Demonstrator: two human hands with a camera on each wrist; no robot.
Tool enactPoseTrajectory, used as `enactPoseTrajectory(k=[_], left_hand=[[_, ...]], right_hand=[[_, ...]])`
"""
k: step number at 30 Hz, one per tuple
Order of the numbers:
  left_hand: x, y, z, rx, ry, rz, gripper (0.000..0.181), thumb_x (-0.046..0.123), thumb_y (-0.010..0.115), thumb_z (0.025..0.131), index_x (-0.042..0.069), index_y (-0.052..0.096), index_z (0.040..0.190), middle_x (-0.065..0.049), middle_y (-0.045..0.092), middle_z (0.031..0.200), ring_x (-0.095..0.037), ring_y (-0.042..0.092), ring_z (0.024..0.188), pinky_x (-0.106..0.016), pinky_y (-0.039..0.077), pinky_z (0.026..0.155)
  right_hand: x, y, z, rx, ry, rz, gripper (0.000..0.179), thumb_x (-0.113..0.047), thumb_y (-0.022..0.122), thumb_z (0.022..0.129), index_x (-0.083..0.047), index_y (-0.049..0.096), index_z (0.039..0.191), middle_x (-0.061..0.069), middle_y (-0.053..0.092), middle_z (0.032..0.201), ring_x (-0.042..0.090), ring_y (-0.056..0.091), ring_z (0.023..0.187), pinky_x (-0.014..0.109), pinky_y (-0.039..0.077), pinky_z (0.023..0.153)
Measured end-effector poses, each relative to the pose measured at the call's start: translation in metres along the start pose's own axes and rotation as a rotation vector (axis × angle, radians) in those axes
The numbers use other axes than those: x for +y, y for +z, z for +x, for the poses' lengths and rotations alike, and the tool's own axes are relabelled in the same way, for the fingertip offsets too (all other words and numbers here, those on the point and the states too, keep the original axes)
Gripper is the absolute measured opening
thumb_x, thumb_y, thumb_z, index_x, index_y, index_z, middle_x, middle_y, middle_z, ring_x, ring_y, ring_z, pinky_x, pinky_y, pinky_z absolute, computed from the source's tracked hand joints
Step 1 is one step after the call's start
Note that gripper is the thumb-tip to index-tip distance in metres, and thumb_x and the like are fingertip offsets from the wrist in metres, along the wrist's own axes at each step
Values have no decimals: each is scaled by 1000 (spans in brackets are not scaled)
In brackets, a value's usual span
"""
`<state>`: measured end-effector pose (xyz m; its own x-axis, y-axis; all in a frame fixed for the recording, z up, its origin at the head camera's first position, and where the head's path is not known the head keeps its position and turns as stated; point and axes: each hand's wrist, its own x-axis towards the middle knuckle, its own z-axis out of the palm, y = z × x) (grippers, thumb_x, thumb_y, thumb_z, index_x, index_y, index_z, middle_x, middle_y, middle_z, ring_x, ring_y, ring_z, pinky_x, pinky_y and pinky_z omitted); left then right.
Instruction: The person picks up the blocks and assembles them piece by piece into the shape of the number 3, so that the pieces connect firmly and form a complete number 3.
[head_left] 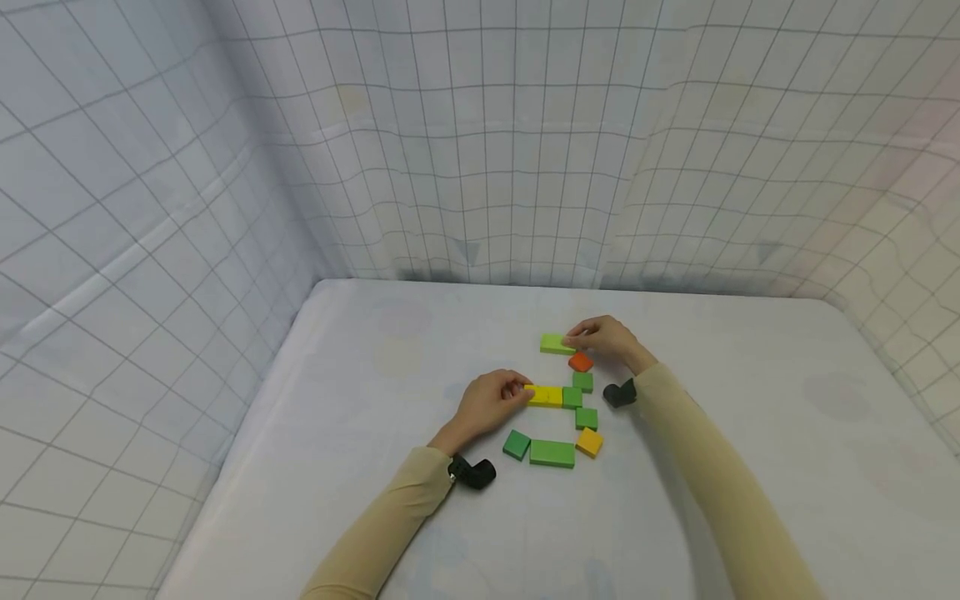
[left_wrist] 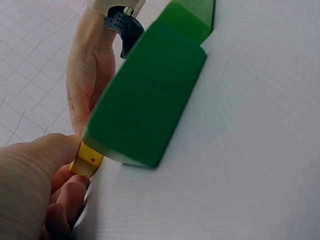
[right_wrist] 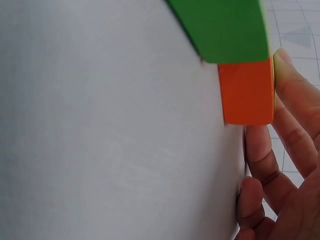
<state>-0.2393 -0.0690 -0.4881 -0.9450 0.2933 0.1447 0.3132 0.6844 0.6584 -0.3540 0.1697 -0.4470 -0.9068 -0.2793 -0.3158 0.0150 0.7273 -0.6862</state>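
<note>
My left hand (head_left: pixel 491 400) pinches the left end of a yellow block (head_left: pixel 546 396) between thumb and fingers. In the left wrist view that yellow block (left_wrist: pixel 87 160) shows past the thumb, partly behind a large dark green block (left_wrist: pixel 150 95). Farther back, my right hand (head_left: pixel 606 337) holds the right end of a light green block (head_left: pixel 553 343), thumb and fingers at its edge. Just in front of it lies an orange-red block (head_left: pixel 581 362). The right wrist view has this orange-red block (right_wrist: pixel 247 92) beside my fingers, hiding most of the light green one.
Below the orange-red block stand several small green blocks (head_left: pixel 582 382), one touching the yellow block's right end. Nearer me lie a dark green block (head_left: pixel 517 445), a long green block (head_left: pixel 552 453) and an amber block (head_left: pixel 589 442). White gridded cloth walls (head_left: pixel 480 167) surround the white table (head_left: pixel 360 375).
</note>
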Motion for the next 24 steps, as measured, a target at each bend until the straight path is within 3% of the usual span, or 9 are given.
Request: enactPoseTrajectory(k=[24], left_hand=[[0,-1,0,5,13,-12,21,34,62,88,19,69,101,10,55,73,-4,47,58,-19,37,54]], right_hand=[[3,3,2,-18,-7,38,36,-43,71,78,-15,70,101,3,63,100,20,48,89,31,36,78]])
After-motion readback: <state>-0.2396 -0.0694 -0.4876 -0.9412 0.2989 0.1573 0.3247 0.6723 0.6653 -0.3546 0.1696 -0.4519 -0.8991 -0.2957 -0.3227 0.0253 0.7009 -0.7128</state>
